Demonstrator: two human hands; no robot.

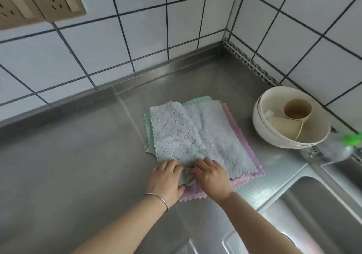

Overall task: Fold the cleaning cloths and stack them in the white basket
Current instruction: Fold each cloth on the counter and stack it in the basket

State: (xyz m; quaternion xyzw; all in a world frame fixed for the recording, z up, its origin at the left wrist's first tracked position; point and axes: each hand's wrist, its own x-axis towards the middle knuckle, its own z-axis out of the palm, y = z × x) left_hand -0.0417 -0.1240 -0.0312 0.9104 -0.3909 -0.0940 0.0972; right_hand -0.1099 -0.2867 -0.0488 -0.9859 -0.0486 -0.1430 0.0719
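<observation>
Both hands (188,177) pinching grey cloth (195,134) near edge, beside sink (323,204)

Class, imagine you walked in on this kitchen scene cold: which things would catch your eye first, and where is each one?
First, the pile of cleaning cloths in the middle of the steel counter, a grey cloth lying over green and pink ones. At its near edge the left hand and right hand pinch the grey cloth's bunched hem. To the right, by the tiled wall, stacked cream bowls hold cups.
</observation>
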